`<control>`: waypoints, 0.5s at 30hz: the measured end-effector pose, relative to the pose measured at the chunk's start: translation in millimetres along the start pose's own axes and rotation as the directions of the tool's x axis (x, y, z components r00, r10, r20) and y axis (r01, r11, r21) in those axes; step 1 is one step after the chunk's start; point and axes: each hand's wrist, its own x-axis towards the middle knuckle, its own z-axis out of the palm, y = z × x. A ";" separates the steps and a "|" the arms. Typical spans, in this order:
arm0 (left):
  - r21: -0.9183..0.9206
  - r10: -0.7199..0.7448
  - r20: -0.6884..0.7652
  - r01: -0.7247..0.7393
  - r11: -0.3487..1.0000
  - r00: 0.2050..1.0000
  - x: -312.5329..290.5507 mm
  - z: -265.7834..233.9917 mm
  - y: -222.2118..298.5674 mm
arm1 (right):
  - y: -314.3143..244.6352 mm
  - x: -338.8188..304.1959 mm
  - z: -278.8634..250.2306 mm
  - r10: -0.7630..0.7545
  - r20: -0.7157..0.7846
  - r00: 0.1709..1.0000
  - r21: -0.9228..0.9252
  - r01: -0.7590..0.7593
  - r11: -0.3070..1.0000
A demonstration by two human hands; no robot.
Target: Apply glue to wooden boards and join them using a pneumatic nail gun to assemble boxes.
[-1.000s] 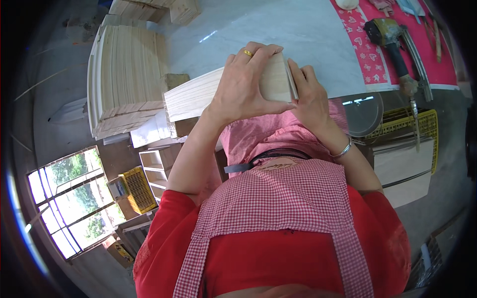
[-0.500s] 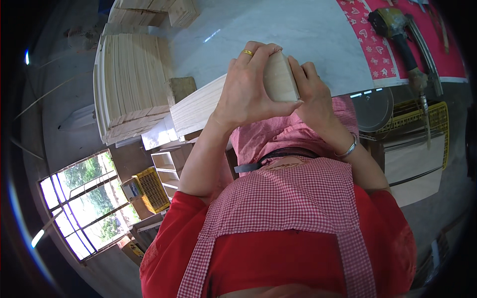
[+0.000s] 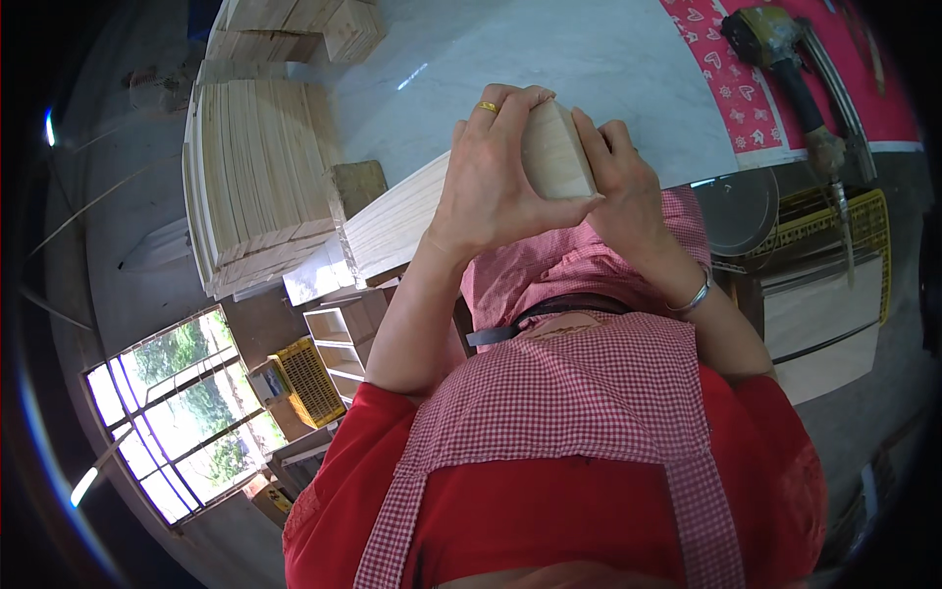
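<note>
A bundle of pale wooden boards (image 3: 557, 157) lies slantwise near the front edge of the table, with fine lines along its side. My left hand (image 3: 481, 191) is wrapped over it, thumb on the near edge and fingers across the far edge. Against the bundle's right end, the bent fingers of my right hand (image 3: 626, 191) press. Part of the bundle's middle is hidden behind my left hand and wrist. Its left end reaches a small wooden block (image 3: 359, 185).
A tall stack of thin boards (image 3: 260, 167) stands at the table's left, with more wood pieces (image 3: 353, 29) behind. A nail gun (image 3: 785, 74) rests on a pink patterned cloth (image 3: 721, 79) at far right. Yellow crates (image 3: 306, 381) and a wooden shelf unit (image 3: 337, 329) are below left.
The view has shifted slightly. Both hands keep nearly the same grip on the boards, with no clear movement of the bundle.
</note>
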 end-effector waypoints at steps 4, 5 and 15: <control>-0.001 -0.020 0.006 0.020 1.000 1.000 -1.1 -0.4 0.0 | -0.8 0.5 0.5 -0.005 0.001 1.000 0.000 0.005 1.000; -0.003 -0.024 0.009 0.024 1.000 1.000 -0.9 -0.2 -0.2 | -0.9 0.5 0.6 -0.005 0.000 1.000 0.001 0.005 1.000; -0.001 -0.039 0.025 0.039 0.999 0.999 -2.3 -0.3 -0.3 | -2.7 -0.2 -1.5 0.004 0.021 1.000 -0.014 -0.004 1.000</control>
